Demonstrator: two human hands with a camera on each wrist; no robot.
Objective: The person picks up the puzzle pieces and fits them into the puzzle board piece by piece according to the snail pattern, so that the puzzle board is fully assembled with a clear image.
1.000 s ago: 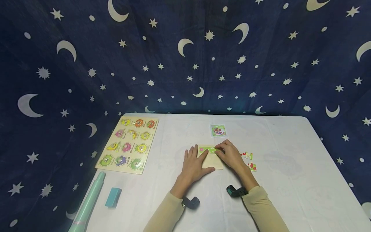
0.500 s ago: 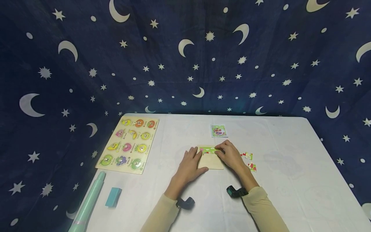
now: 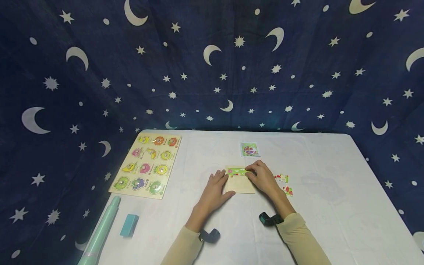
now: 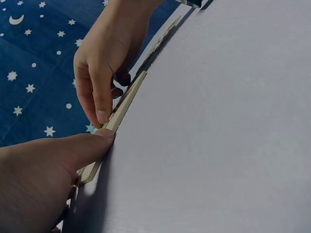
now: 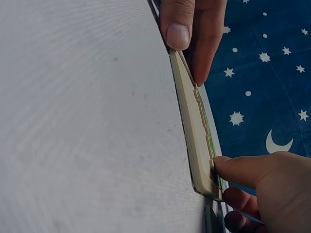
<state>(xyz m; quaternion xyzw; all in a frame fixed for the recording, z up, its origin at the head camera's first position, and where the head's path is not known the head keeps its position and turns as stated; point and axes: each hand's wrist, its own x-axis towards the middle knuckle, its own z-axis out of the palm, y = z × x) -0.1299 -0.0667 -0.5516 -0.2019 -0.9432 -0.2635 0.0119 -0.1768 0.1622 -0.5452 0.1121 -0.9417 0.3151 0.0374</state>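
Observation:
A small pale wooden puzzle tray (image 3: 240,186) lies mid-table, with a row of green-topped puzzle pieces (image 3: 236,171) along its far side. My left hand (image 3: 212,193) rests at the tray's left side, fingers extended, thumb (image 4: 92,143) against the near edge. At the row's right end, my right hand (image 3: 263,178) pinches a puzzle piece between thumb and index finger. In the right wrist view its thumb (image 5: 243,167) touches the row's end; the fingers mostly cover that piece. Beside the right wrist, loose red, white and green puzzle pieces (image 3: 287,190) lie partly hidden.
A square picture card (image 3: 250,149) lies beyond the tray. On the left are a large fruit peg puzzle board (image 3: 144,168), a blue block (image 3: 129,225) and a long mint-green tube-like object (image 3: 101,232). A dark star-patterned cloth (image 3: 212,81) hangs behind the white table.
My left hand has drawn back leftward, its thumb and index finger coming off the tray's face to its left edge. The right hand has stayed at the row's right end.

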